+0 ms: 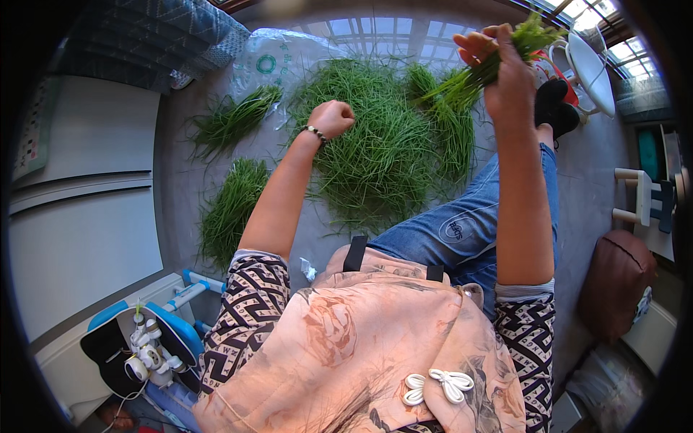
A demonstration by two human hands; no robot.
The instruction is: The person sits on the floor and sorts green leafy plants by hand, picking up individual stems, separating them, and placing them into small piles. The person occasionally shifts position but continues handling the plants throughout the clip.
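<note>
A big loose heap of thin grass-like greens (373, 146) lies on the grey floor in front of me. My left hand (331, 119), with a dark beaded bracelet at its wrist, hovers over the heap's left side. Its fingers are curled closed, and I see nothing in them. Up at the right, my right hand (506, 67) grips a bunch of green stalks (476, 78), its blades hanging towards the left and the paler ends pointing up right. Below that bunch lie gathered greens (455, 140), along the heap's right edge.
Two smaller bundles of greens, one upper (238, 119) and one lower (233, 208), lie at the left. A clear plastic bag (265, 59) is behind them. White drawers (86, 216) stand left; a brown cushioned seat (617, 284) and a white stool (636, 196) are right. My jeans-clad leg (427, 216) stretches forward.
</note>
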